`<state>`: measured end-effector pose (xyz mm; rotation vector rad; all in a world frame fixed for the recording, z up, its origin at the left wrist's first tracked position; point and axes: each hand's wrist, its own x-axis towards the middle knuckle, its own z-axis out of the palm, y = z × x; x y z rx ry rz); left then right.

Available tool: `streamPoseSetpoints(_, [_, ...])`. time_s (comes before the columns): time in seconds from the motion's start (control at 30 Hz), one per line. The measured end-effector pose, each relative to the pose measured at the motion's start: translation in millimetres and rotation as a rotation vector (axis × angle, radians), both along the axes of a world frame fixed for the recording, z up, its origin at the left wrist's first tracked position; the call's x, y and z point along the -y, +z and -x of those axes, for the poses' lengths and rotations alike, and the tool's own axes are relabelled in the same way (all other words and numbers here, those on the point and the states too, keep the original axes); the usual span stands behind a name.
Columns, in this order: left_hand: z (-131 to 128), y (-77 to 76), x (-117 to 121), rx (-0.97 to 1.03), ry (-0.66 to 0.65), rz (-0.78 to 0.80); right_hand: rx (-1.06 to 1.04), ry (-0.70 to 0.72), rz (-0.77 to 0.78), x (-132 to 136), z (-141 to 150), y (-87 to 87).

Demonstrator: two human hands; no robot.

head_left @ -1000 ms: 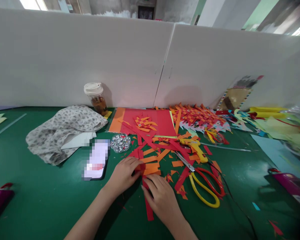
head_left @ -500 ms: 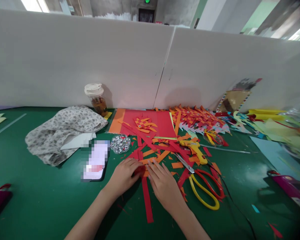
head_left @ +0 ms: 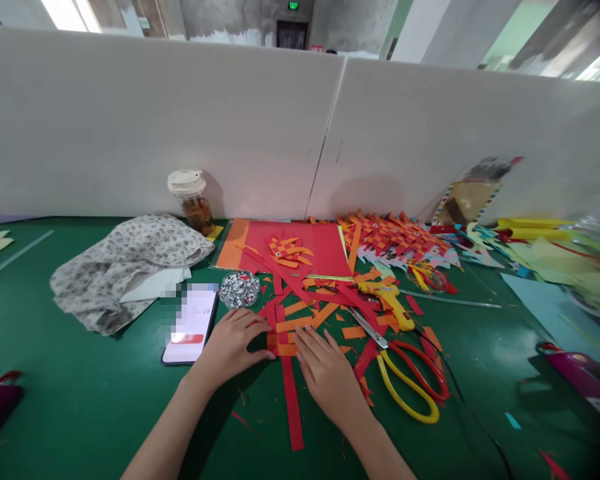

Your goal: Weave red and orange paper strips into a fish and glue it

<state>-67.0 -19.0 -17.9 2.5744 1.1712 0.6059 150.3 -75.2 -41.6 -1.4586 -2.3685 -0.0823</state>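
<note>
Red and orange paper strips (head_left: 281, 348) lie crossed over each other on the table between my hands, with one long red strip (head_left: 293, 407) running toward me. At their left edge is my left hand (head_left: 233, 343), thumb and fingers apart, the tips beside or just touching the paper. My right hand (head_left: 325, 370) rests with its fingers stretched out flat over the right ends of the orange strips. Close to the right hand lie scissors (head_left: 405, 373) with one red and one yellow handle, blades partly over paper scraps.
A yellow glue gun (head_left: 390, 300) lies beyond the scissors, its cord trailing toward me. Left of the strips are a phone (head_left: 190, 327) and a clear case of googly eyes (head_left: 240, 290). Behind stand a lidded cup (head_left: 195, 200) and woven paper fish (head_left: 395, 237). A white partition (head_left: 155, 120) borders the table.
My left hand has drawn back left from the strips, its thumb and fingers now apart, uncovering the crossed paper. The right hand stays almost in place.
</note>
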Motion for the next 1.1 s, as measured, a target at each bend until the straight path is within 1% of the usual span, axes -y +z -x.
streamPoseSetpoints(0.07, [-3, 1.3, 3, 0.021, 0.050, 0.077, -0.002, -0.001, -0.003, 0, 0, 0.6])
streamPoseSetpoints(0.1, [-5, 2.3, 4, 0.054, 0.099, 0.142, -0.001, -0.002, -0.003, 0, -1, 1.0])
streamPoseSetpoints(0.2, [-10, 6.4, 8, 0.238, 0.282, 0.421, 0.018, 0.002, 0.020, 0, -1, 1.7])
streamPoseSetpoints(0.27, [-13, 7.7, 10, 0.366, 0.362, 0.575, 0.040, -0.005, 0.049, 0, -1, 1.8])
streamPoseSetpoints(0.33, [-15, 6.4, 10, 0.459, 0.378, 0.683, 0.058, -0.021, 0.066, 1, -1, 2.1])
streamPoseSetpoints(0.43, [-16, 0.7, 9, 0.578, 0.368, 0.808, 0.076, -0.023, 0.075, 1, 1, 3.7])
streamPoseSetpoints(0.57, [-19, -5.8, 6, 0.716, 0.369, 0.909, 0.091, -0.012, 0.080, 2, 1, 6.3])
streamPoseSetpoints(0.63, [-22, -8.1, 7, 0.777, 0.366, 0.915, 0.092, -0.010, 0.080, 1, 1, 6.7])
streamPoseSetpoints(0.7, [-26, -10.1, 9, 0.812, 0.364, 0.867, 0.093, -0.011, 0.088, 1, 0, 6.5])
streamPoseSetpoints(0.83, [-36, -13.4, 12, 0.758, 0.363, 0.695, 0.087, -0.009, 0.113, 0, 0, 5.6])
streamPoseSetpoints(0.9, [-39, -14.4, 12, 0.737, 0.366, 0.646, 0.068, -0.008, 0.113, 0, 0, 5.3])
streamPoseSetpoints(1.0, [-41, -15.1, 12, 0.731, 0.364, 0.641, 0.007, -0.010, 0.090, 2, 0, 6.0])
streamPoseSetpoints(1.1, [-41, -15.7, 11, 0.724, 0.347, 0.636, -0.079, -0.006, 0.020, 6, 1, 9.4])
